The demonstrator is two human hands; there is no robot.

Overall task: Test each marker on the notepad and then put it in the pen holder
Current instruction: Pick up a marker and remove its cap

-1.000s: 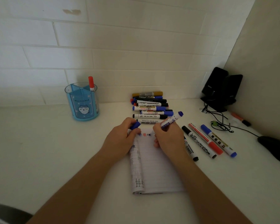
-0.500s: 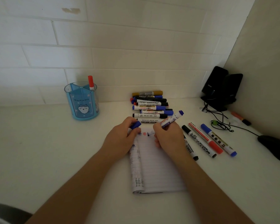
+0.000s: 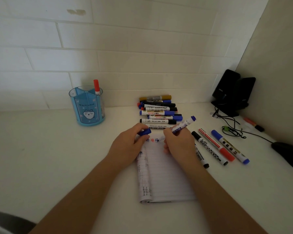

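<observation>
White lined notepad point(image 3: 167, 179) lies on the tabletop point(image 3: 41, 157), with small blue and red test marks point(image 3: 152, 140) at its top edge. Left hand point(image 3: 127, 146) rests on the pad's upper left corner, pinching a blue cap point(image 3: 145, 132). Right hand point(image 3: 178, 141) grips the blue marker point(image 3: 184, 124), tip at the marks. Four loose markers point(image 3: 216, 146) lie beside the pad, right. Marker pile point(image 3: 157, 110) lies beyond. Blue pen holder point(image 3: 86, 108), far left, holds one red marker point(image 3: 96, 86) upright.

The holder point(image 3: 86, 107) is light blue with a white cat face. A red marker point(image 3: 96, 86) stands in it. The notepad point(image 3: 166, 174) is white with thin lines and blue and red marks. The cap point(image 3: 145, 132) is blue.
</observation>
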